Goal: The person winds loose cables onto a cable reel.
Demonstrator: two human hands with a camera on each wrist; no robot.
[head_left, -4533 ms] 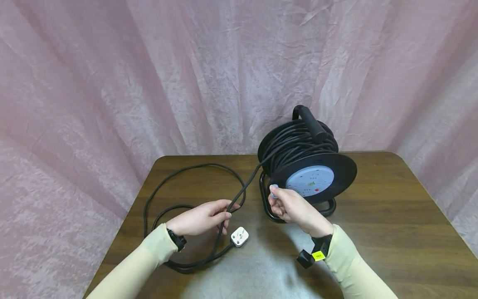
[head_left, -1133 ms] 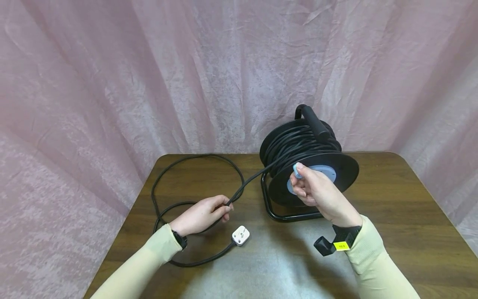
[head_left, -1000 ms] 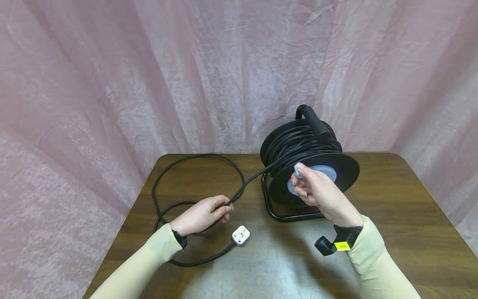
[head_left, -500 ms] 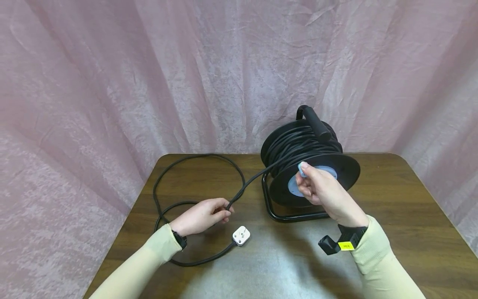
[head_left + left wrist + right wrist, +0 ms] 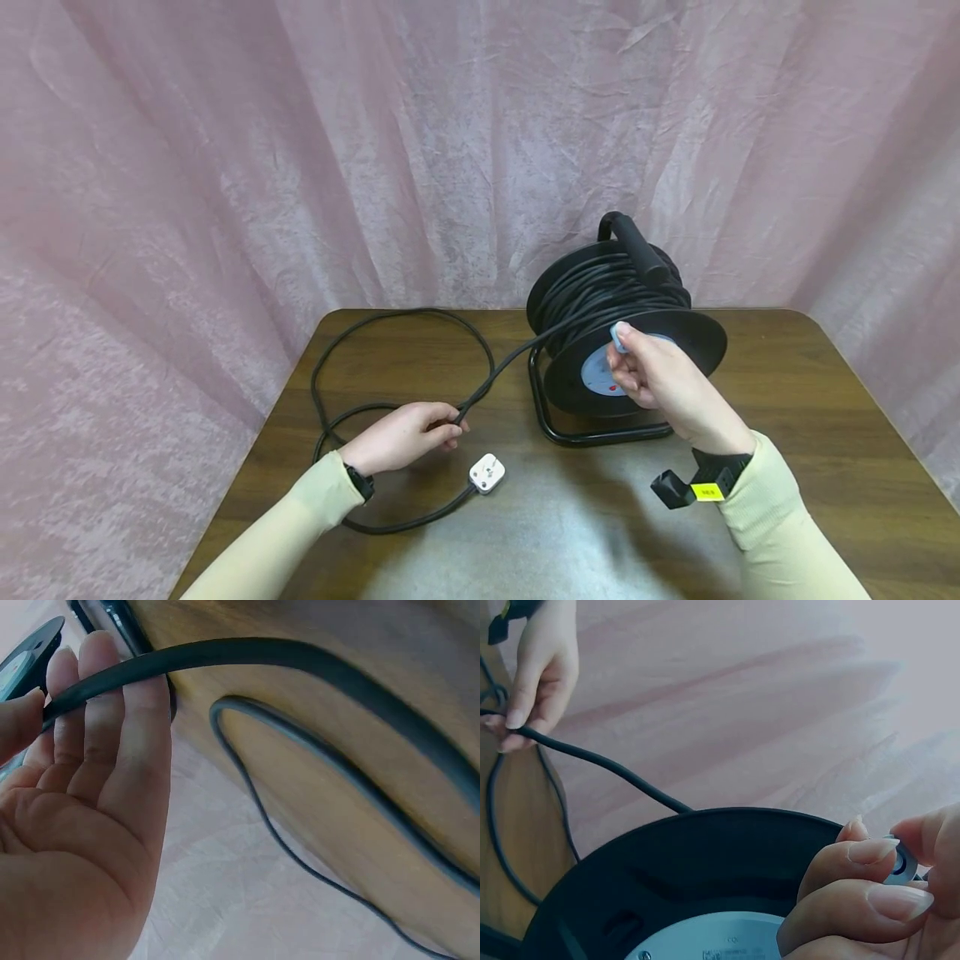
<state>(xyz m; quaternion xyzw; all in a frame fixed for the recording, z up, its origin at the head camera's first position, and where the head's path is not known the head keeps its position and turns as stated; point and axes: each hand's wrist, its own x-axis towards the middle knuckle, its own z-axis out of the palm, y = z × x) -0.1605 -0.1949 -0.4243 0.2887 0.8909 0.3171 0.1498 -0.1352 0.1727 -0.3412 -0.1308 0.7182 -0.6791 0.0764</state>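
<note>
A black cable reel (image 5: 592, 283) stands on its tubular frame at the right of the table, wound with several turns of cable. My right hand (image 5: 663, 383) pinches the reel's pale blue crank knob (image 5: 618, 337) between thumb and fingers, in front of the light blue socket panel (image 5: 600, 372). Left of the reel, my left hand (image 5: 405, 435) holds the black cable (image 5: 510, 357) between thumb and fingers; the left wrist view shows the cable (image 5: 225, 651) lying across the fingers. From the hand the cable runs taut up to the drum. A white plug (image 5: 487, 473) lies at its end.
The loose cable (image 5: 318, 367) curves in a loop over the left part of the wooden table (image 5: 810, 433). A black carrying handle (image 5: 637, 250) rises over the reel. Behind the table hangs a pink curtain (image 5: 450, 150).
Over the last second my right hand has moved the crank knob slightly right, uncovering more of the socket panel. Since the earliest frame the loose loop has shifted and the left hand stayed near its place.
</note>
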